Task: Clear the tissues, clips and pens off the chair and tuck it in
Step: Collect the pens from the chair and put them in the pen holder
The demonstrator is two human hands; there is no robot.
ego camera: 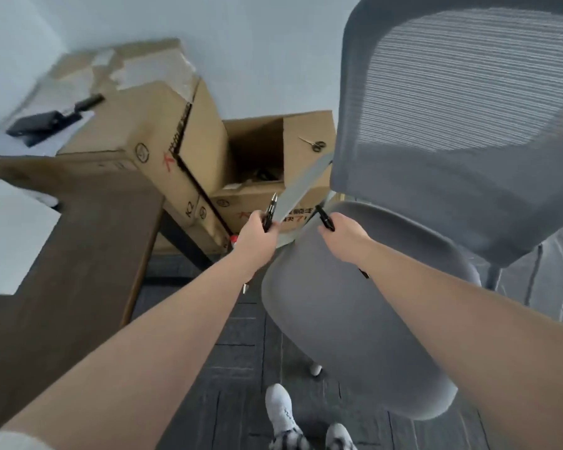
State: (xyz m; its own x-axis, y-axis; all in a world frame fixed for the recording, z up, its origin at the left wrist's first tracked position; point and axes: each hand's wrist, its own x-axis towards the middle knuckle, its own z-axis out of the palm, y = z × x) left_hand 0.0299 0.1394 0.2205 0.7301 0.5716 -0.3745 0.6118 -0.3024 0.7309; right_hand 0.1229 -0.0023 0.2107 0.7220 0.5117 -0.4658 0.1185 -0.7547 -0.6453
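Both grips are closed on pens. Left hand, just left of centre, holds a black click pen with a silver tip; the pen points up toward 12 o'clock, in front of the chair's grey armrest. Right hand, just right of centre, is wrapped around a second black pen, which angles up toward 11 o'clock at the back edge of the grey padded seat of the office chair. A small dark thing shows on the seat under the right wrist; what it is cannot be told. The chair's grey mesh backrest fills the 1 to 3 o'clock area. At 9 o'clock lies the dark brown wooden tabletop, apart from the chair. Beyond it, toward 11 and 12 o'clock, brown cardboard boxes are stacked, one open, with small scissors resting on its flap. At 6 o'clock, feet in pale shoes stand on dark grey carpet tiles.
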